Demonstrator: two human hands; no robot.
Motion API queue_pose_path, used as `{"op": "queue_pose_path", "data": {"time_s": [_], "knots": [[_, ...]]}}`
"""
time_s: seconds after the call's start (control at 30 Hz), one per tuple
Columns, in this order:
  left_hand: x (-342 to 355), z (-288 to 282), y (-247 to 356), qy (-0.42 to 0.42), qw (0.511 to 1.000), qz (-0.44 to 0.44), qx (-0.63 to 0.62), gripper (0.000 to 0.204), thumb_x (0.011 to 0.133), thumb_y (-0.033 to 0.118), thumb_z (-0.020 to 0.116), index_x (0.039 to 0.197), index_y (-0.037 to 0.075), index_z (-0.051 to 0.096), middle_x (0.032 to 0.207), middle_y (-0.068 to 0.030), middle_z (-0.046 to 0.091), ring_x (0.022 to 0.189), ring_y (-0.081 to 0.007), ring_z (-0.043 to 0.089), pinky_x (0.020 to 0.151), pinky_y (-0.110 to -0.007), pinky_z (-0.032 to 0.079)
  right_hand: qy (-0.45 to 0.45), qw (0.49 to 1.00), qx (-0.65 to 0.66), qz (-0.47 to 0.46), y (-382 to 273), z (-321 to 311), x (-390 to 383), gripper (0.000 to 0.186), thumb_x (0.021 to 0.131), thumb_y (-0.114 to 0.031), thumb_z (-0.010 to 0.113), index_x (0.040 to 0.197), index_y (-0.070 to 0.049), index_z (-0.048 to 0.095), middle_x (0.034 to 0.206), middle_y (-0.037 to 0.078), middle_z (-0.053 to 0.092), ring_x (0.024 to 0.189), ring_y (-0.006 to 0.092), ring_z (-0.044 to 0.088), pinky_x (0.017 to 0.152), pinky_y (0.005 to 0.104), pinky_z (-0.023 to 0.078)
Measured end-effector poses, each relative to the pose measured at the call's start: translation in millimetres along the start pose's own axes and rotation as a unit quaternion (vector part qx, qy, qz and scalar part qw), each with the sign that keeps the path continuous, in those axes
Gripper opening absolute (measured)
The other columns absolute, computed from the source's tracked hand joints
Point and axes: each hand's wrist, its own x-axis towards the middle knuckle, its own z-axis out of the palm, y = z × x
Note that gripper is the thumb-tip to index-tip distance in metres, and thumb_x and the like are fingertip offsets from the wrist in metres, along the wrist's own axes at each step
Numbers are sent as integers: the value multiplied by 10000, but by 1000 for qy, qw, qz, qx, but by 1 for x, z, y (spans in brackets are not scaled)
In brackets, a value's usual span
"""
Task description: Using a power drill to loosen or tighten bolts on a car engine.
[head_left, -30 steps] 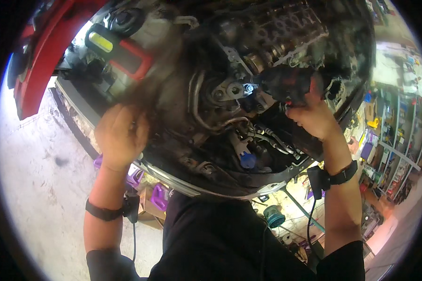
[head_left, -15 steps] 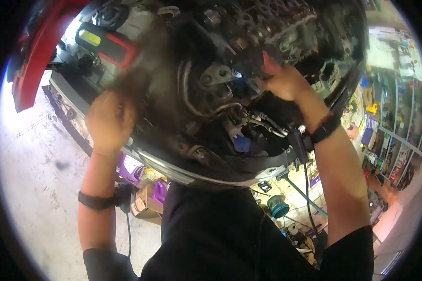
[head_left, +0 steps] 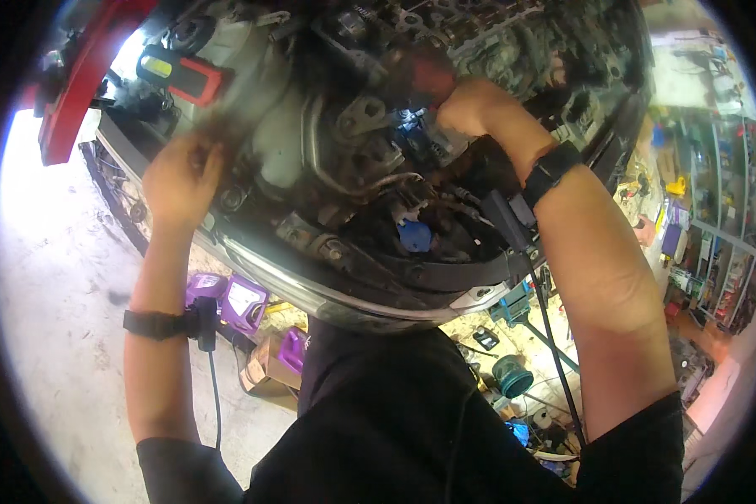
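My right hand (head_left: 476,107) is closed around a red and black tool (head_left: 428,77), smeared by motion, over the middle of a car's open engine bay. A small bright light spot falls on the metal parts beside it. Left of that, my left hand (head_left: 179,181) is above the front edge of the bay, fingers curled together; a dark blur lies just beyond the fingertips, and what they hold, if anything, is not clear. A red and black work light (head_left: 179,77) with a lit yellowish panel lies beyond my left hand. A blue cap (head_left: 414,236) sits low in the bay.
The car's front crossmember (head_left: 344,307) curves across before my body. A red body panel (head_left: 88,88) rises at the far left. Below are purple jugs (head_left: 244,304), a cardboard box (head_left: 265,370) and a green container (head_left: 512,375). Shelving (head_left: 718,252) stands at the right.
My right hand has moved left and farther away with the red and black tool. My left hand has shifted slightly left and away. The view has shifted a little.
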Motion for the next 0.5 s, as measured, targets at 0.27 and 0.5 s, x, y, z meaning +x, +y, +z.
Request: {"op": "queue_pose_path", "data": {"time_s": [0.27,0.5], "knots": [[-5,0,-5,-15,1000,-12,-12,202,847,312,692,922,126,669,829,-88,672,794,-299,665,695,-406,514,44,999,-19,13,-1,-4,5,453,788,-222,583,1185,-40,702,1277,197,649,1184,354,631,986,422,505],[-1,1,-1,1,1000,20,2,170,847,251,673,902,92,646,812,-112,652,766,-325,642,667,-417,494,20,999,27,40,-3,-20,-9,469,794,-214,575,1202,-9,686,1291,218,634,1208,366,613,997,419,500]]}}
